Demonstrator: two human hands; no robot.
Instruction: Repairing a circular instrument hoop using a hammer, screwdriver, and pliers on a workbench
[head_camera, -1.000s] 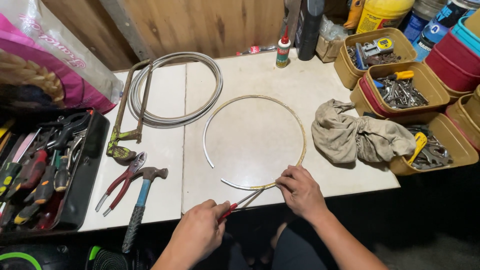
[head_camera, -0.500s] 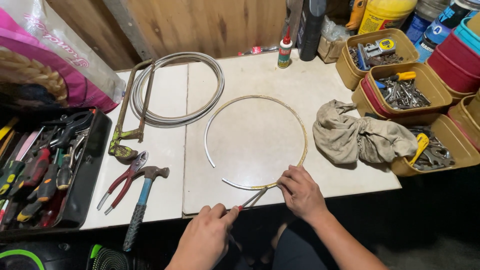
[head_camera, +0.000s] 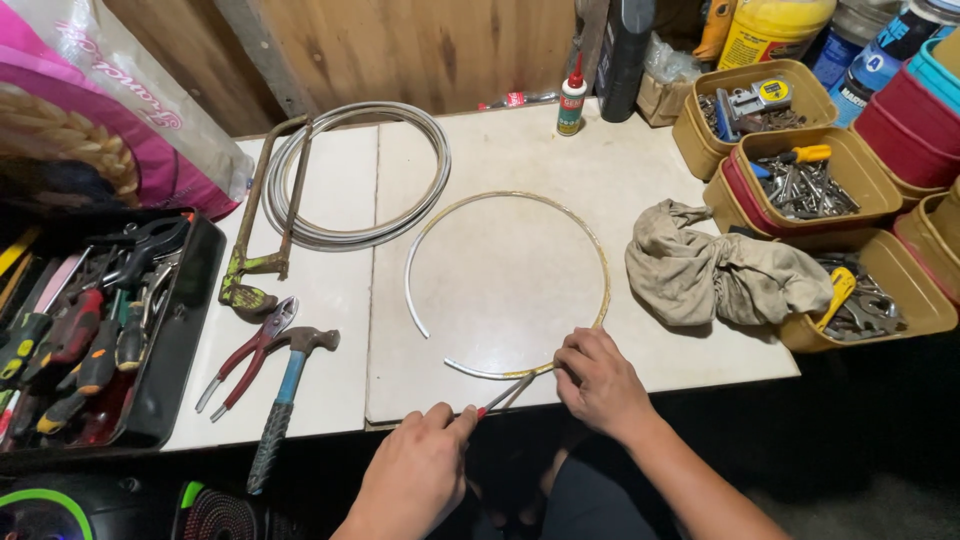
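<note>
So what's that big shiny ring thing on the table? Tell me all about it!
The ring is a thin strip of pale, metal-looking material bent into a big, almost round hoop. It lies flat on the white table. It isn't closed: there is a gap at the lower left, with one end loose. The right hand presses on its bottom edge, and the left hand holds a slim red-handled tool whose tip meets the ring there.

A workshop, plainly. Pale counter (head_camera: 480, 150) against a plank wall (head_camera: 400, 50), strewn with a hacksaw (head_camera: 265, 215), pliers (head_camera: 245, 350) and a hammer (head_camera: 285, 400). Open toolbox (head_camera: 100, 330) at the left, crammed with screwdrivers. At the right, tubs (head_camera: 800, 185) of bolts and fittings, a rag (head_camera: 720, 275), a glue bottle (head_camera: 571, 100).
</note>
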